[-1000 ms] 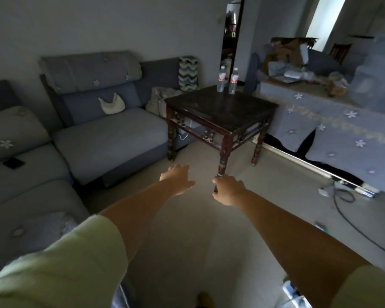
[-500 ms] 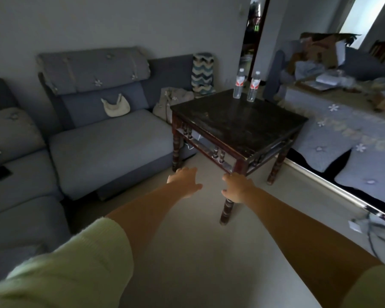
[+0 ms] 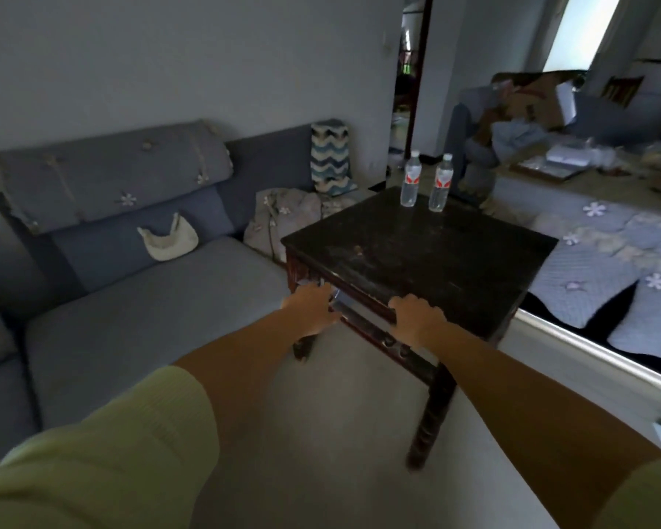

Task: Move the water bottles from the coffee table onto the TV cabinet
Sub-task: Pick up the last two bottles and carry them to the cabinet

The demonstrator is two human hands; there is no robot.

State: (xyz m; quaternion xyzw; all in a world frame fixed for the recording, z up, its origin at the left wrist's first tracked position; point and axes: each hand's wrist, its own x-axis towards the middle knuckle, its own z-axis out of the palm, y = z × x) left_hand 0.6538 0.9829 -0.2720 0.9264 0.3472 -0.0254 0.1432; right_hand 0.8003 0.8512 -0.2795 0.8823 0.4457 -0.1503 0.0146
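Nothing was held by the left hand [image 3: 313, 307] or right hand [image 3: 416, 315], fingers loose, so the two far bottles [image 3: 411, 179] on the coffee table [image 3: 416, 253] likely needed to be reached next.

The person is wearing a pale yellow-green top with short sleeves, and its fabric is showing a fine ribbed or knitted texture where the light is catching it. The left sleeve [image 3: 104, 444] is ending above the elbow and the right sleeve [image 3: 643, 498] is ending likewise, each leaving the forearm bare. The left hand [image 3: 313, 305] and the right hand [image 3: 416, 313] are wearing no gloves, and no watch, ring or band is showing on either wrist.
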